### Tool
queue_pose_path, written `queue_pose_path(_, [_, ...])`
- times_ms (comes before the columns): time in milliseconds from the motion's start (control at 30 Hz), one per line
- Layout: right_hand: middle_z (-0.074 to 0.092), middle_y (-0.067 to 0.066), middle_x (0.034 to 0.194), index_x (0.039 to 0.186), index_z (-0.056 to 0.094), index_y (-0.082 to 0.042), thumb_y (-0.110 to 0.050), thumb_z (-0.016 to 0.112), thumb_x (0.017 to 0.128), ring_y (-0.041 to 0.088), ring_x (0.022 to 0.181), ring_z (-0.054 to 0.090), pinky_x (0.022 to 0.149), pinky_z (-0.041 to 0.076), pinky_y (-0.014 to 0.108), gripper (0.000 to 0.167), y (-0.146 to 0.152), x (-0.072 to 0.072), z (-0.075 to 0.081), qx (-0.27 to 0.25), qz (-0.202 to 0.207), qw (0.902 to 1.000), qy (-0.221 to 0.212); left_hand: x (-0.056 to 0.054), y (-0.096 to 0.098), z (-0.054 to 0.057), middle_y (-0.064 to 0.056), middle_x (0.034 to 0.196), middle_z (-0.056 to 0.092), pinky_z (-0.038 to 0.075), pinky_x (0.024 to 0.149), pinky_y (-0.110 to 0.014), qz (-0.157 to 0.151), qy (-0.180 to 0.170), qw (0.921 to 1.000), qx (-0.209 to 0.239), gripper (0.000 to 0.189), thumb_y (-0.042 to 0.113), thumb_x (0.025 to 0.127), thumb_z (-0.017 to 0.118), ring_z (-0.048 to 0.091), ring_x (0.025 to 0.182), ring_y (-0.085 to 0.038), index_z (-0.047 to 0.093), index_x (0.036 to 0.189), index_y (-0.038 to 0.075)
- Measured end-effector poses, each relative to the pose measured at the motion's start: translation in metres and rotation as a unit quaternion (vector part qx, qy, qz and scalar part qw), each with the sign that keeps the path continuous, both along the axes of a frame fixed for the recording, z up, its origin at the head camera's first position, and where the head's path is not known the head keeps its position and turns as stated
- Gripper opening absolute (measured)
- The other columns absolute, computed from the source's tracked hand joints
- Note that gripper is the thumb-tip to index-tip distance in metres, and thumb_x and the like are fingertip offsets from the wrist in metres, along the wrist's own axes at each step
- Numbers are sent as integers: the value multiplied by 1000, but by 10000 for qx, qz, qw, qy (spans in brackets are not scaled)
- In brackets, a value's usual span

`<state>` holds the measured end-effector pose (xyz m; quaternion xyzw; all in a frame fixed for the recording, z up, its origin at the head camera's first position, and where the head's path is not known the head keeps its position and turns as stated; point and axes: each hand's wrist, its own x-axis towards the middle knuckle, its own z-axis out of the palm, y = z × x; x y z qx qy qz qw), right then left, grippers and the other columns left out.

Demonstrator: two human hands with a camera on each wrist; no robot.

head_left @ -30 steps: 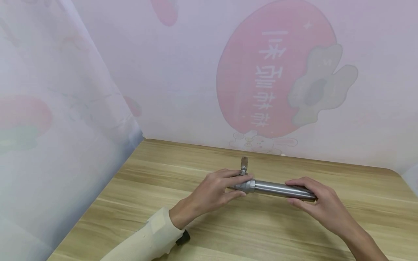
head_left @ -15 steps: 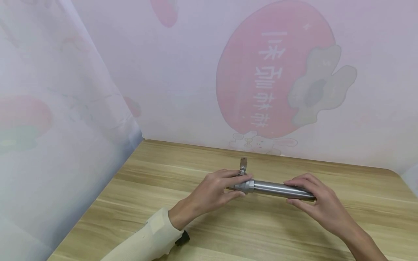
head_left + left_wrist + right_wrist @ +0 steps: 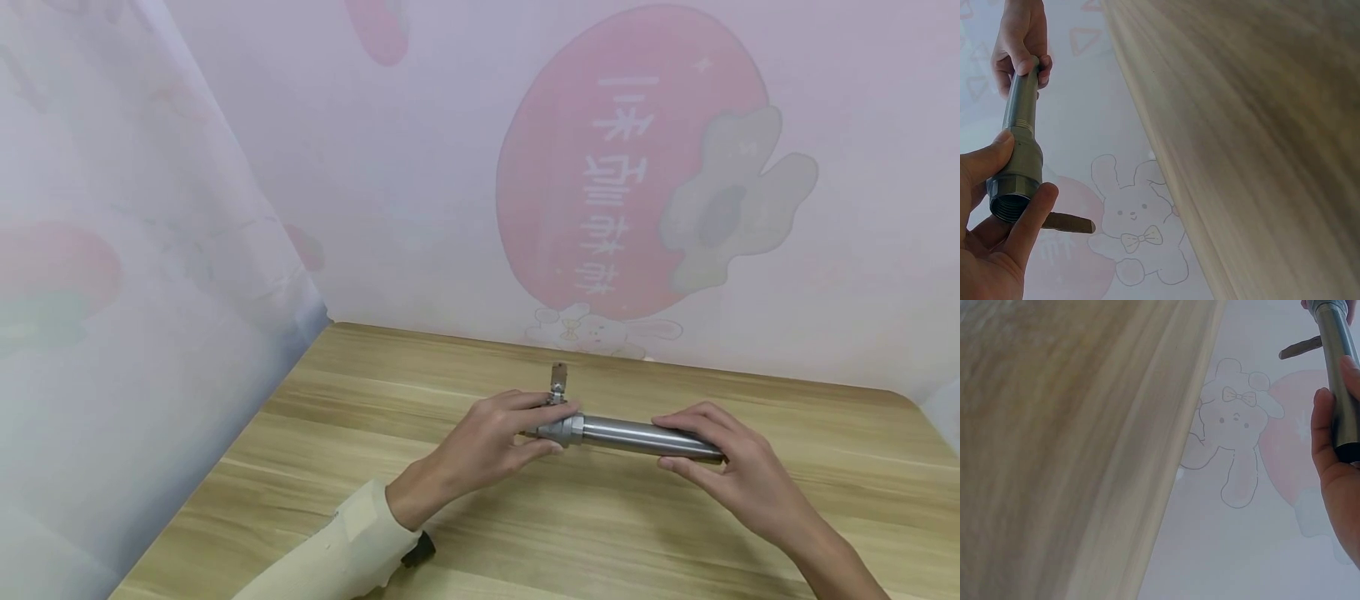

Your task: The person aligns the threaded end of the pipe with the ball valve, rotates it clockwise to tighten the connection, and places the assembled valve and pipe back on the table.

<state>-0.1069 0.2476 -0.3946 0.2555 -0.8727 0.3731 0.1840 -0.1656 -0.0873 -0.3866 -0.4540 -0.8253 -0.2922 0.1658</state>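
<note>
A metal ball valve [image 3: 557, 431] and a straight steel pipe [image 3: 626, 435] are joined end to end. My left hand [image 3: 491, 437] grips the valve between thumb and fingers, partly covering its body. The valve's flat lever [image 3: 558, 377] sticks out toward the back of the table. In the left wrist view the open threaded mouth [image 3: 1011, 205] of the valve shows, and a short stretch of thread [image 3: 1023, 124] lies bare where the pipe enters. My right hand [image 3: 742, 467] holds the pipe's far end, thumb and fingers on opposite sides. A dark end [image 3: 1347, 452] shows in the right wrist view.
Beneath both hands lies a wood-grain table [image 3: 600, 533]. A pale printed cloth [image 3: 420, 208] hangs behind it, and another cloth [image 3: 150, 333] borders its left side. A small black object [image 3: 418, 550] sits by the left cuff.
</note>
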Motion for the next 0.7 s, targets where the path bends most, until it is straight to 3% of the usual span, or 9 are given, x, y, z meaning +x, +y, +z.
queue_pose_path(300, [70, -17, 115, 131, 77, -25, 1, 94, 80, 1, 90, 64, 73, 49, 15, 59, -2, 0, 1, 19, 53, 9999, 160, 0, -1, 0, -14, 136, 77, 66, 97, -35, -35, 13, 10000, 20, 52, 22, 92, 89, 77, 121, -27, 75, 141, 16])
queue_pose_path(700, [74, -16, 116, 133, 75, -24, 3, 88, 87, 1, 88, 67, 71, 51, 16, 55, 0, -1, 0, -15, 193, 9998, 88, 1, -1, 1, -13, 136, 77, 65, 100, -36, -9, 79, 10000, 20, 53, 22, 92, 90, 77, 122, -27, 75, 142, 17])
